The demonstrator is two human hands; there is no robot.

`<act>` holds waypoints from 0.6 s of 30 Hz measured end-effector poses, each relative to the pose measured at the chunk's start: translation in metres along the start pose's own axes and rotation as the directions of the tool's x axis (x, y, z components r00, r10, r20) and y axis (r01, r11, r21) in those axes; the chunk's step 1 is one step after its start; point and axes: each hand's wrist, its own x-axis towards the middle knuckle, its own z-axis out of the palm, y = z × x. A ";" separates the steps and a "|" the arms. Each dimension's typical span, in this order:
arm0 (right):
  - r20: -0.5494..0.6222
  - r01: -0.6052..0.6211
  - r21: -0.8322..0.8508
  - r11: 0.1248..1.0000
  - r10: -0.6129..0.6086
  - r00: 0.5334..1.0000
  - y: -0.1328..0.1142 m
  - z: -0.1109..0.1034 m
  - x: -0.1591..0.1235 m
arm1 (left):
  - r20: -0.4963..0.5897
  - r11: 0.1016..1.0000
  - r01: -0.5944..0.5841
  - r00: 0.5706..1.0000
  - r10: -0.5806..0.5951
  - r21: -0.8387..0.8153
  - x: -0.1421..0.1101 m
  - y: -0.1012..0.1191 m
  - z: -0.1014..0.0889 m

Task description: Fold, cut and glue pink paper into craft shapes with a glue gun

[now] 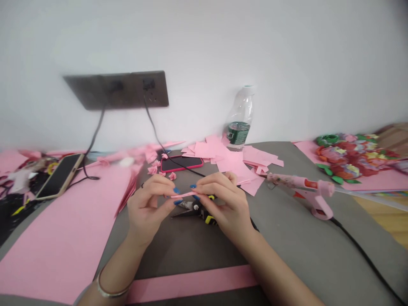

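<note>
Two tight pinches, left hand (pixel 145 210) and right hand (pixel 227 199), hold one slim paper strip (pixel 184 195) (pink, flat) above metal-bladed scissors (pixel 195 208).

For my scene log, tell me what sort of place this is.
Probably a craft workspace, perhaps at home: a glue gun, scissors and scattered cut paper share the grey table.

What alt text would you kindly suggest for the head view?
A person's left hand and right hand pinch a thin pink paper strip near scissors on a gray table; a pink glue gun is to the right.
</note>
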 end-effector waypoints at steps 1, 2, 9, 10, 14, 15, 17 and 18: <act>-0.003 0.000 -0.001 1.000 0.000 1.000 0.000 0.000 0.000 | 0.004 1.000 0.005 1.000 -0.005 0.005 0.000 0.000 0.000; -0.006 0.001 -0.001 1.000 -0.001 1.000 0.001 0.000 0.000 | 0.009 1.000 0.011 1.000 -0.011 0.012 0.001 0.001 0.000; 0.004 -0.003 -0.005 1.000 0.003 1.000 0.001 0.000 0.000 | 0.047 0.997 0.000 0.999 -0.004 0.083 0.004 0.006 0.000; 0.004 -0.008 -0.006 1.000 0.008 1.000 0.000 0.000 0.000 | 0.053 0.995 -0.008 0.999 0.003 0.095 0.004 0.006 0.000; 0.010 -0.016 -0.007 1.000 0.016 1.000 0.000 0.000 -0.001 | 0.076 0.990 -0.045 0.996 0.035 0.133 0.002 0.005 -0.002; 0.008 -0.017 -0.004 1.000 0.017 1.000 0.000 0.000 -0.001 | 0.081 0.988 -0.059 0.996 0.047 0.140 0.002 0.005 -0.002; 0.002 -0.018 0.008 1.000 0.018 1.000 0.000 0.001 -0.001 | 0.081 0.984 -0.086 0.994 0.074 0.156 0.002 0.005 -0.002; -0.002 -0.020 0.012 1.000 0.020 1.000 0.000 0.001 -0.001 | 0.074 0.982 -0.094 0.994 0.083 0.162 0.001 0.005 -0.002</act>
